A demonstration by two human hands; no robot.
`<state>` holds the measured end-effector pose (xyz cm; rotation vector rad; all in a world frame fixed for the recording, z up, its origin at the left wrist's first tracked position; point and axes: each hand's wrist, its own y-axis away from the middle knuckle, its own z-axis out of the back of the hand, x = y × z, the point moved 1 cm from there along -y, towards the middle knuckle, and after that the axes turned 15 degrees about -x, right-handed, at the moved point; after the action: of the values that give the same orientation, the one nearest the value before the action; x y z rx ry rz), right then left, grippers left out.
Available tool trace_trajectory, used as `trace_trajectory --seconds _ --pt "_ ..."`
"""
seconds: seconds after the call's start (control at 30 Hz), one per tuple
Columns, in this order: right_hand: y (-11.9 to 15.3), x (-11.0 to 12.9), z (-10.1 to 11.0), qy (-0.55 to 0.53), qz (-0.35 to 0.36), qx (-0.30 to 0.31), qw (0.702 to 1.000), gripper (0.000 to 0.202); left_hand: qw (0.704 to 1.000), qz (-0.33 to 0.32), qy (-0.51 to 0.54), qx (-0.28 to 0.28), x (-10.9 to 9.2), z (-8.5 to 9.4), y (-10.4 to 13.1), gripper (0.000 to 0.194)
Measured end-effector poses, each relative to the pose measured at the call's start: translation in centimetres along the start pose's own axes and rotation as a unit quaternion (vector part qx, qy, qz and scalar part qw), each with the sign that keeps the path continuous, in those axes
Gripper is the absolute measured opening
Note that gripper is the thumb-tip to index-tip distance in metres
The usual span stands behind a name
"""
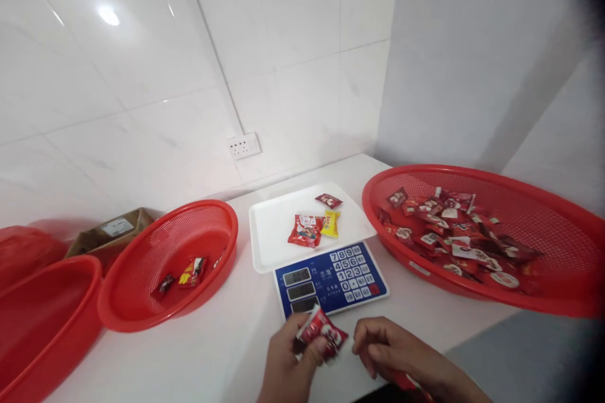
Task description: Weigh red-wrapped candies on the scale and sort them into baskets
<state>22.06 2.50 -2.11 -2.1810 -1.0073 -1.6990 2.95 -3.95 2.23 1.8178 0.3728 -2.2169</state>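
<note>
My left hand [293, 352] is closed on a red snack packet [326, 335], pinched under the thumb just in front of the scale. Close by on the right is my right hand [390, 346], its fingers curled inward; whatever they may hold is hidden. Something red shows below that wrist, too covered to name. The blue-panelled digital scale [331, 308] has a white tray [269, 245]. On the tray lie a larger red packet [305, 231], a small yellow packet [330, 224] and a dark red packet [328, 201].
A big red basket [425, 170] on the right holds many red and brown packets. To the left stands another red basket [127, 302] with a few packets, beside a further red basket [42, 327]. Behind them is a cardboard box [111, 230]. A socket [244, 145] is on the wall.
</note>
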Motion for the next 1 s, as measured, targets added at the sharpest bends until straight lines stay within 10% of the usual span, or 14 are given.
trace_trajectory --seconds 0.23,0.63,0.83,1.0 --pt "-0.3 -0.8 0.5 -0.117 -0.005 -0.011 0.993 0.035 0.986 -0.096 0.046 -0.130 -5.2 2.8 -6.9 0.033" --pt "-0.4 -1.0 0.4 -0.133 0.018 -0.029 0.991 0.039 0.972 -0.150 -0.172 -0.050 -6.5 0.0 -18.6 0.036" --pt "-0.2 -1.0 0.1 -0.145 0.020 -0.036 0.989 0.043 0.921 -0.232 -0.308 -0.044 -6.7 -1.1 -20.3 0.039" --pt "0.5 -0.3 -0.4 -0.126 0.017 -0.095 0.987 0.042 0.879 -0.284 -0.369 0.102 -7.1 -3.9 -18.9 0.055"
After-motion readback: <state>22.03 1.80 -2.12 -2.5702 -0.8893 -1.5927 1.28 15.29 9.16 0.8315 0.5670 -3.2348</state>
